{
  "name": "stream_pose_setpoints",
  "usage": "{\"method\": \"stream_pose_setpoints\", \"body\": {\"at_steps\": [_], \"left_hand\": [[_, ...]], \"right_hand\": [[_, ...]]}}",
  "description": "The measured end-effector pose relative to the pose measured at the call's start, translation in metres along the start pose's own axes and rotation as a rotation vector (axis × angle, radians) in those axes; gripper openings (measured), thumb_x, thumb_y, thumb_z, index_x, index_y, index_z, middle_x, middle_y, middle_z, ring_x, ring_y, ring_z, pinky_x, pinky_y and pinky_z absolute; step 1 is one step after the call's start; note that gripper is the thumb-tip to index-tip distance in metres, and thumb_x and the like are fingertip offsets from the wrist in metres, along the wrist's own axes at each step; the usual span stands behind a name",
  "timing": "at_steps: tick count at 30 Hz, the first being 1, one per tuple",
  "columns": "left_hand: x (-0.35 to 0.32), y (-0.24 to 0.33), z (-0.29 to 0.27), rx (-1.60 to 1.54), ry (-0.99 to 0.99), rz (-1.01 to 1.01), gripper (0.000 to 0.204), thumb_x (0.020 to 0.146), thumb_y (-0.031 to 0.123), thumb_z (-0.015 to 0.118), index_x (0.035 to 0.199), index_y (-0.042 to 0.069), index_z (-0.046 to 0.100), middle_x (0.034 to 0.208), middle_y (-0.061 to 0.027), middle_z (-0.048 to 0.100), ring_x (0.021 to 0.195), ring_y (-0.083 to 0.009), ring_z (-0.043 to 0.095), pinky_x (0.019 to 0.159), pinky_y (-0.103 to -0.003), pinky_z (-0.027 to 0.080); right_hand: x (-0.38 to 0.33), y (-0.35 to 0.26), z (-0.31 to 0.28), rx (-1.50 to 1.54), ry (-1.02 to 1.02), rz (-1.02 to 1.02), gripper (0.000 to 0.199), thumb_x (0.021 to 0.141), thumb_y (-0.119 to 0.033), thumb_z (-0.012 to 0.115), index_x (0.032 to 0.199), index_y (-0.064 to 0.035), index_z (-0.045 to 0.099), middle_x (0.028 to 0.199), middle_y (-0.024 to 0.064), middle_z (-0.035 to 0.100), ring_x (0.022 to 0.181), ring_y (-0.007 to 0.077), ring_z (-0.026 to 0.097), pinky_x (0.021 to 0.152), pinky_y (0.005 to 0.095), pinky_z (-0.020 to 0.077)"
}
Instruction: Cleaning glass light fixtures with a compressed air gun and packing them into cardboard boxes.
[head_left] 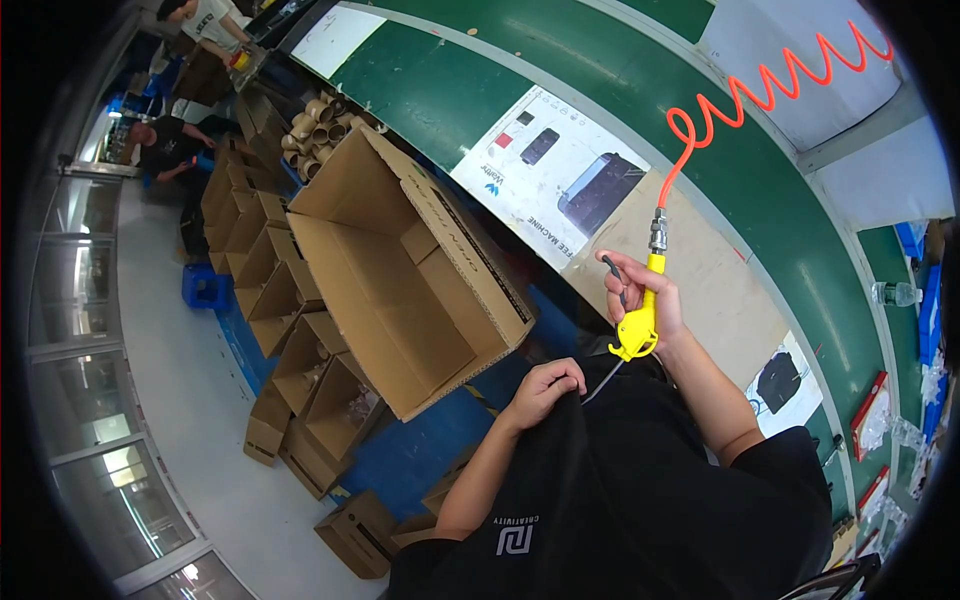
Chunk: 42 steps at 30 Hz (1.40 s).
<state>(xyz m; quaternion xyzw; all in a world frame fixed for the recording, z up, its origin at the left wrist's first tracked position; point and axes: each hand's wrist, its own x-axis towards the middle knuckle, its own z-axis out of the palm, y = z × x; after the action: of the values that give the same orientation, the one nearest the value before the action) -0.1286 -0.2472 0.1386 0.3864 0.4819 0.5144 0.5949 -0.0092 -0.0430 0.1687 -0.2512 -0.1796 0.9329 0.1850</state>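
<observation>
Right hand: grips yellow air gun, beside open carton.
Left hand: pinches black shirt, below carton.

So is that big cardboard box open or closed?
Open. The big cardboard box has its flaps spread outward, and you can see its bare brown inside. Nothing shows inside it.

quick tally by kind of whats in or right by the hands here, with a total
yellow air blow gun, held in the right hand: 1
orange coiled air hose joined to the gun: 1
black garment, gripped by the left hand: 1
large open cardboard box beside the hands: 1
total: 4
</observation>
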Motion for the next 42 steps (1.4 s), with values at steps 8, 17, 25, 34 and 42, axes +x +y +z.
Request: {"method": "stream_pose_setpoints", "body": {"at_steps": [8, 17, 25, 34, 42], "left_hand": [[-0.004, -0.001, 0.007, 0.021, 0.030, -0.019, 0.026, 0.097, 0.022, 0.051, 0.085, 0.000, 0.060, 0.085, -0.0072, 0.060, 0.082, -0.0162, 0.057, 0.077, -0.028, 0.044], [-0.003, 0.000, 0.026, 0.020, 0.077, -0.090, 0.025, 0.095, 0.021, 0.052, 0.085, 0.000, 0.060, 0.084, -0.0067, 0.060, 0.081, -0.0159, 0.056, 0.077, -0.027, 0.044], [-0.016, -0.002, 0.052, -0.024, 0.220, -0.155, 0.023, 0.095, 0.019, 0.052, 0.084, 0.001, 0.059, 0.083, -0.0059, 0.058, 0.078, -0.0149, 0.055, 0.074, -0.026, 0.043], [-0.041, -0.027, 0.083, -0.079, 0.304, -0.213, 0.020, 0.095, 0.018, 0.053, 0.085, 0.001, 0.058, 0.083, -0.0062, 0.056, 0.079, -0.0152, 0.054, 0.077, -0.027, 0.042], [-0.080, -0.086, 0.093, -0.208, 0.411, -0.036, 0.023, 0.095, 0.021, 0.053, 0.084, 0.002, 0.058, 0.081, -0.0073, 0.056, 0.085, -0.0206, 0.054, 0.085, -0.033, 0.042]], "right_hand": [[0.001, 0.000, -0.003, -0.001, 0.003, 0.049, 0.044, 0.090, -0.022, 0.045, 0.127, 0.0021, 0.048, 0.073, 0.0039, 0.051, 0.050, 0.0191, 0.055, 0.052, 0.0305, 0.0466], [0.000, -0.005, -0.022, 0.113, -0.005, 0.197, 0.044, 0.088, -0.021, 0.048, 0.127, 0.0003, 0.050, 0.076, 0.0065, 0.053, 0.051, 0.0208, 0.055, 0.051, 0.0307, 0.0455], [0.001, -0.003, -0.029, 0.090, -0.003, 0.301, 0.046, 0.086, -0.020, 0.051, 0.127, 0.0009, 0.051, 0.079, 0.0078, 0.053, 0.053, 0.0219, 0.056, 0.051, 0.0305, 0.0464], [-0.015, 0.019, -0.036, -0.051, 0.029, 0.367, 0.039, 0.088, -0.018, 0.049, 0.123, -0.0008, 0.054, 0.076, 0.0068, 0.053, 0.052, 0.0204, 0.057, 0.051, 0.0277, 0.0454], [-0.045, 0.051, -0.035, -0.207, -0.011, 0.291, 0.038, 0.087, -0.016, 0.049, 0.120, 0.0013, 0.057, 0.076, 0.0085, 0.052, 0.052, 0.0219, 0.058, 0.051, 0.0277, 0.0455]]}}
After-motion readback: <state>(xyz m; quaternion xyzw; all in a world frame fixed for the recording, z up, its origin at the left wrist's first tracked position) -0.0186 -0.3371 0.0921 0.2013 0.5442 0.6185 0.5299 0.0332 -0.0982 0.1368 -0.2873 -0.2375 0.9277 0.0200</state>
